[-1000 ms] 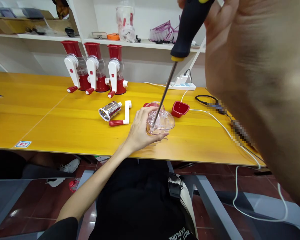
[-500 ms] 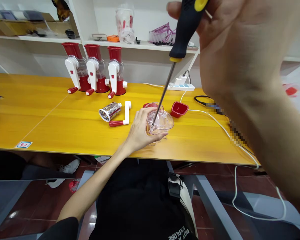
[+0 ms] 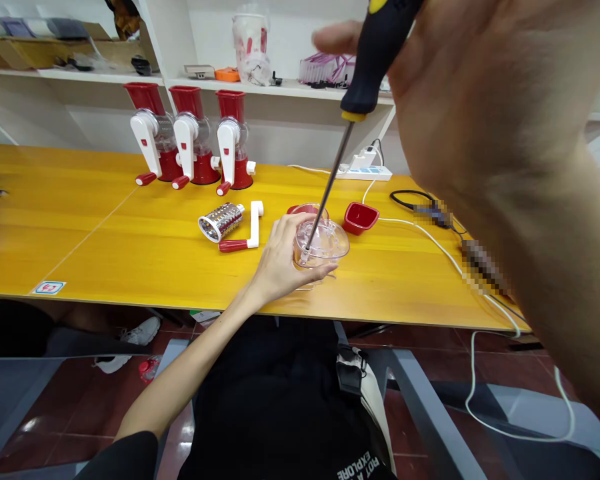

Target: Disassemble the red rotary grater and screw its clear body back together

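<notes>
The right hand [image 3: 460,110] is gripping the screwdriver [image 3: 365,83] by its handle, one digit extending free; the upper grip is lying out of frame. The shank is slanting down into the transparent housing [image 3: 333,245], presumably aligning with a recess. The left hand [image 3: 277,257] is clamping the transparent housing over the table [image 3: 130,253], apparently resisting rotation. Beyond, the grating drum [image 3: 221,222] and crank handle [image 3: 254,230] are lying left, the red cup [image 3: 361,218] right, seemingly staying reachable. Three grinders [image 3: 193,130] are standing behind.
</notes>
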Demonstrator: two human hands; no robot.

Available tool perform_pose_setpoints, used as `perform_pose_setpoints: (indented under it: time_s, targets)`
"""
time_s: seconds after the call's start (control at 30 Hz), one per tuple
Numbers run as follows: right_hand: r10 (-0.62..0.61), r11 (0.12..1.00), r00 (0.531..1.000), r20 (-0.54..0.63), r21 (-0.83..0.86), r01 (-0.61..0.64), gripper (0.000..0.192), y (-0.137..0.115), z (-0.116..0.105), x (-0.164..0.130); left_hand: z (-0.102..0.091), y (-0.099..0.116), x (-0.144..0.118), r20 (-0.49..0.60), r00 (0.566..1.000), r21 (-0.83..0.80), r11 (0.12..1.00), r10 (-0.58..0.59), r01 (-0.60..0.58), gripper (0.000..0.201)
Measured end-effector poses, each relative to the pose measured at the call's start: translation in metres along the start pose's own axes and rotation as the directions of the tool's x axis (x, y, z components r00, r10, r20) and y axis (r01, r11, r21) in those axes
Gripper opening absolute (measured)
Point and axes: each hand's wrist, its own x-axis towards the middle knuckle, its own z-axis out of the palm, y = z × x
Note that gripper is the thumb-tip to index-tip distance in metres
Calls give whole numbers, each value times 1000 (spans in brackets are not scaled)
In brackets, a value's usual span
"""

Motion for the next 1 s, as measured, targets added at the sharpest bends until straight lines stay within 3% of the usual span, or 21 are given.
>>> perform_pose_setpoints:
  time_s: [0.2, 0.37, 0.6, 0.77, 0.93, 1.0]
  targets:
    - [-82, 994, 991, -107, 61, 89, 61, 2, 0, 1, -1, 1, 1, 3, 1000, 1, 1000, -2, 2, 80]
    - [20, 993, 979, -205, 118, 4, 60, -4, 3, 0, -1, 0, 0, 3, 1000, 6, 1000, 14, -14, 80]
    - [-9, 1000, 966, -260, -28, 2, 65, -1, 4, -1, 1, -2, 0, -4, 1000, 8, 1000, 8, -8, 80]
    - [2, 1000, 979, -202, 26, 3, 59, -3, 3, -2, 1, -2, 0, -9, 1000, -4, 1000, 23, -23, 80]
    - [-79, 997, 993, -87, -9, 78, 72, 7, 3, -4, 0, 1, 1, 11, 1000, 13, 1000, -12, 12, 80]
    - [-66, 998, 990, -124, -28, 63, 73, 8, 3, -3, 0, 1, 1, 15, 1000, 19, 1000, -19, 19, 81]
